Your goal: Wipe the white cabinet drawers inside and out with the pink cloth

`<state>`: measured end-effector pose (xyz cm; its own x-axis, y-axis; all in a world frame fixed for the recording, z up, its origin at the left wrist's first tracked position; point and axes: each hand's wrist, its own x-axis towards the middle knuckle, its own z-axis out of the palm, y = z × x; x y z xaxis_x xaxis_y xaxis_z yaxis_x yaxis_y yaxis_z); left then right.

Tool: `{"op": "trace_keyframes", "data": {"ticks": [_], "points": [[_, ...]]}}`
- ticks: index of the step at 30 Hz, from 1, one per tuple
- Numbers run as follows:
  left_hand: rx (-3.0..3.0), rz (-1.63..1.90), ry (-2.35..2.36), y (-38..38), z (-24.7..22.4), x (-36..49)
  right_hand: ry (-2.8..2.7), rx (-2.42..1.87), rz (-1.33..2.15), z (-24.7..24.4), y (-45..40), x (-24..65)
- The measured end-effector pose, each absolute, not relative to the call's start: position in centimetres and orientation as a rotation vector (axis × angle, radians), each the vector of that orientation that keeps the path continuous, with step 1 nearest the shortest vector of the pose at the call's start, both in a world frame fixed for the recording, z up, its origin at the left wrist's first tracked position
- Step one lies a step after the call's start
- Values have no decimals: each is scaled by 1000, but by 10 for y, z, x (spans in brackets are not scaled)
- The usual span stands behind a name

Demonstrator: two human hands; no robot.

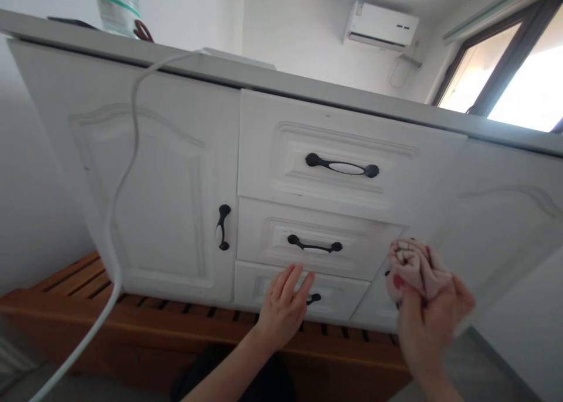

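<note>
My right hand [428,323] is closed around a bunched pinkish cloth [417,267] with red spots, in front of the cabinet's right door. My left hand [285,302] has its fingers apart and holds nothing; it is in front of the bottom drawer [343,293], partly hiding that drawer's dark handle [314,299]. Above it, the middle drawer's handle [314,245] and the top drawer's handle [342,166] are in plain sight. The drawers look closed.
A white cable [115,214] hangs across the left door [162,197]. A bottle [116,6] stands on the cabinet top [308,88]. Below is a slatted wooden bench [145,326]. An air conditioner [380,27] hangs on the back wall, with a window [505,68] at right.
</note>
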<state>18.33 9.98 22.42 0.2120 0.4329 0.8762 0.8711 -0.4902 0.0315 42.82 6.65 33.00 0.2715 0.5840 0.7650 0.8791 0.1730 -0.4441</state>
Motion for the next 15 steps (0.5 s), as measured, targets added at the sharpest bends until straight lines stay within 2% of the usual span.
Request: {"op": "trace_keyframes", "data": {"ticks": [3, 6, 9, 12, 15], "points": [[-2070, -1126, -1402, 65, 153, 160, -1258, -1284, -683, 342, 135, 412], [-2070, -944, -1477, 34, 72, 136, -1340, -1094, -818, 341, 173, 379], [-2034, -999, -1533, 13, 5, 124, -1511, -1045, -873, 343, 178, 328], [-1976, -1095, -1674, 7, -26, 122, -1673, -973, -942, 351, 172, 267], [-2075, -1118, -1701, 8, -25, 122, -1857, -844, -974, 362, 175, 212]]}}
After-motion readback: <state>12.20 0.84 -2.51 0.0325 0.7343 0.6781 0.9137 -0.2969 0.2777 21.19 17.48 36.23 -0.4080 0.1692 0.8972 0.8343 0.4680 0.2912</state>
